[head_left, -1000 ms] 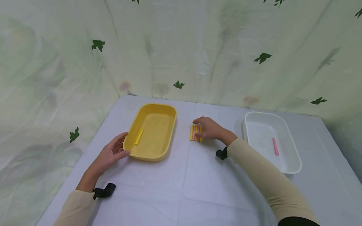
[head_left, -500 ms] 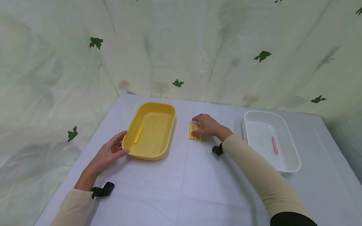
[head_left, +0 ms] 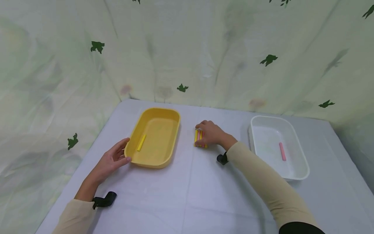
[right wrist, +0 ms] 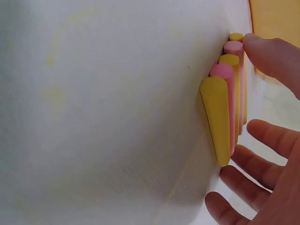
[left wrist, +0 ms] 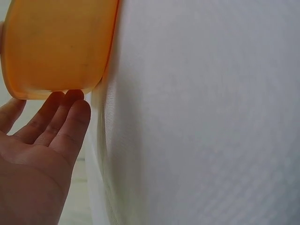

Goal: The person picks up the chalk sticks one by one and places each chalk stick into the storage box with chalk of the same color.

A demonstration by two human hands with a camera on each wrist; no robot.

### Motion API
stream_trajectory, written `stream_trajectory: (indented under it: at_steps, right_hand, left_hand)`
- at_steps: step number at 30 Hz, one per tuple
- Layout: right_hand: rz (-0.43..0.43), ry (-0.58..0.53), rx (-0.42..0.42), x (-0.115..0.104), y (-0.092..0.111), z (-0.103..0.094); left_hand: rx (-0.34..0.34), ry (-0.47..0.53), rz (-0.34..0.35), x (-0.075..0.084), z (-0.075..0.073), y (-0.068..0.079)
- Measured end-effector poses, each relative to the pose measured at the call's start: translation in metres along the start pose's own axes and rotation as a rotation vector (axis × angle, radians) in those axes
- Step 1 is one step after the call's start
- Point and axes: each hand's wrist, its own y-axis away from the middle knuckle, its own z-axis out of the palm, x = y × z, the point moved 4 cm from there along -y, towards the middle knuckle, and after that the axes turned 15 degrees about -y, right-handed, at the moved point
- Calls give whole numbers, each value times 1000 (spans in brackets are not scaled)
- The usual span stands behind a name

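Side by side on the white cloth lies a short row of yellow and pink chalk sticks. My right hand reaches over it from the right and hides part of it. In the right wrist view the thumb is by the end of the farthest yellow stick, and the spread fingers are near the other ends; whether they touch is unclear. My left hand touches the near-left corner of the yellow tray with fairly straight fingers. One yellow chalk stick lies inside that tray.
To the right stands a white tray with one pink chalk stick in it; the right forearm passes in front of it. A patterned curtain hangs behind the table, and another side of it runs along the left.
My right hand has moved slightly left, farther over the row of chalk sticks. My left hand stays at the yellow tray's corner. The camera view has shifted a little.
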Motion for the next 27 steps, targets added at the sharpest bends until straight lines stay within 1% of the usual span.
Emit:
stream_trajectory:
  at_steps: [6, 13, 27]
  right_hand:
    - [-10, 32, 15, -4, 3, 1]
    - [6, 47, 9, -6, 4, 4]
    - [-22, 93, 30, -10, 7, 5]
  left_hand:
    - [2, -2, 0, 1, 0, 0]
    - [1, -5, -8, 1, 0, 0]
    - [-1, -3, -8, 1, 0, 0]
